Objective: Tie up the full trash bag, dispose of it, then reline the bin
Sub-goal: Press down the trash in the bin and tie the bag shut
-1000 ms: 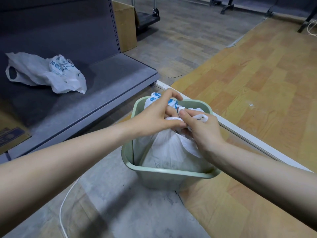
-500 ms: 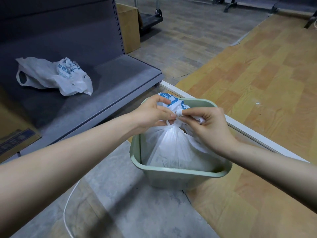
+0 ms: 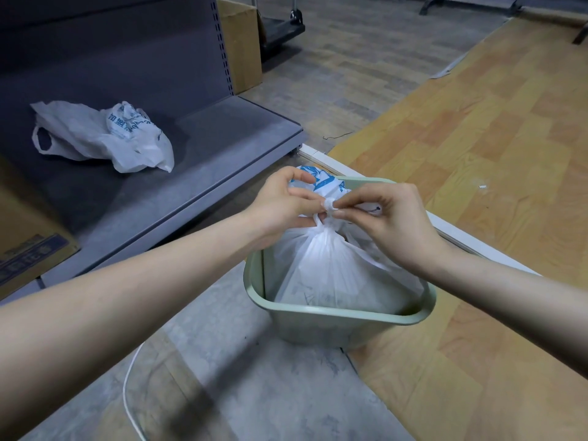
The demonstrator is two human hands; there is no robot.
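A cardboard box [image 3: 241,43] stands behind the grey shelf [image 3: 197,160]; a white cable [image 3: 129,393] crosses the floor.

The bin [image 3: 334,316] stands on the floor [image 3: 477,154], with the trash bag [image 3: 331,268] sitting inside it and its gathered neck rising above the rim. Both hands meet over that neck, the left hand [image 3: 283,202] on the left and the right hand [image 3: 388,218] on the right. To the left lies a low shelf [image 3: 203,173] carrying a loose bag [image 3: 105,135], with a cardboard box [image 3: 241,43] behind it.
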